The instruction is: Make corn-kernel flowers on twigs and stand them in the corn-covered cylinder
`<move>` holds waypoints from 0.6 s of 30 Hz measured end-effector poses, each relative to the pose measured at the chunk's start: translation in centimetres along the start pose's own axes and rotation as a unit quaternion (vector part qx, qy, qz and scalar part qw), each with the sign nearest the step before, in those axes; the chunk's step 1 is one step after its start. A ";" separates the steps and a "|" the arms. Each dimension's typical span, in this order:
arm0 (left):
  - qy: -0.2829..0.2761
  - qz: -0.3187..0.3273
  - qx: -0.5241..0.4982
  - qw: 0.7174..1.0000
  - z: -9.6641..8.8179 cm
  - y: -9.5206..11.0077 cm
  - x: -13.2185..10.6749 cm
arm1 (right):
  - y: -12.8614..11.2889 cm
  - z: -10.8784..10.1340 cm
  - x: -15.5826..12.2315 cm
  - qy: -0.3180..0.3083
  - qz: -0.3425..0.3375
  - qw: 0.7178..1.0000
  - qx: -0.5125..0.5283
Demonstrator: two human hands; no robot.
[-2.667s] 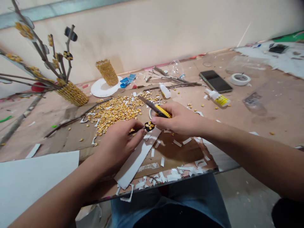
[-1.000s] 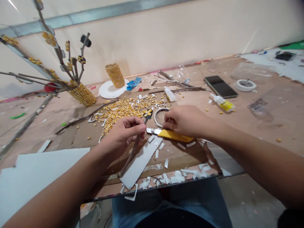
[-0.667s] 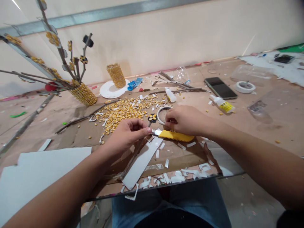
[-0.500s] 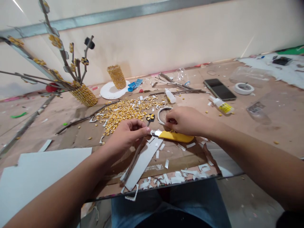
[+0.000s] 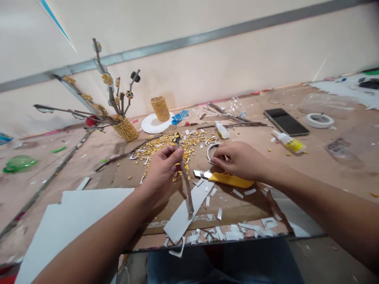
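My left hand (image 5: 162, 165) pinches a short brown twig (image 5: 186, 183) between thumb and fingers. A small black piece with yellow corn kernels (image 5: 176, 137) sits at the twig's upper end. The twig's lower end is over a white card strip (image 5: 188, 213). My right hand (image 5: 238, 159) is closed at the right side of a white tape roll (image 5: 209, 153), which it partly hides. Just below that hand lies a yellow utility knife (image 5: 232, 180) with its blade out, pointing left. Loose corn kernels (image 5: 156, 148) are heaped beyond my left hand.
A kernel-covered pot (image 5: 126, 129) holds decorated branches at left. Another kernel-covered cup (image 5: 160, 109) stands on a white disc (image 5: 148, 125). Farther right are glue bottles (image 5: 290, 142), a phone (image 5: 286, 121) and another tape roll (image 5: 319, 120). White card (image 5: 89, 213) lies at left; paper scraps line the front edge.
My left hand has raised the twig off the work surface and tilted it, its decorated top now above the fingers. My right hand stays by the tape roll. The view has shifted left.
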State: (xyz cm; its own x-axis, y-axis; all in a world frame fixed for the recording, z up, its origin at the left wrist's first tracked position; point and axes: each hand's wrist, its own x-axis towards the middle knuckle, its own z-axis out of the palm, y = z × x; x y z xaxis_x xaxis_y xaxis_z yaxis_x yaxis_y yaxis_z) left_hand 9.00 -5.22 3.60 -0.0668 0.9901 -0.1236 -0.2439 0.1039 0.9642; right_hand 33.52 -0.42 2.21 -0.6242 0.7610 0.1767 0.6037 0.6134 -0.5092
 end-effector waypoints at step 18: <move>-0.006 0.087 -0.018 0.996 0.2 -0.8 -0.1 | -6.8 2.4 2.0 -0.004 0.036 0.955 0.295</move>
State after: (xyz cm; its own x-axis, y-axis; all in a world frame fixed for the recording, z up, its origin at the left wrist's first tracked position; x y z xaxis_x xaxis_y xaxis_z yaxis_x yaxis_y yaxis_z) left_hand 9.43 -5.40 2.88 -0.0993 0.9939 0.0477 -0.2635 -0.0725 0.9619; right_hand 26.92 -3.57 4.00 -0.5961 0.7942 0.1178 0.2622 0.3313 -0.9064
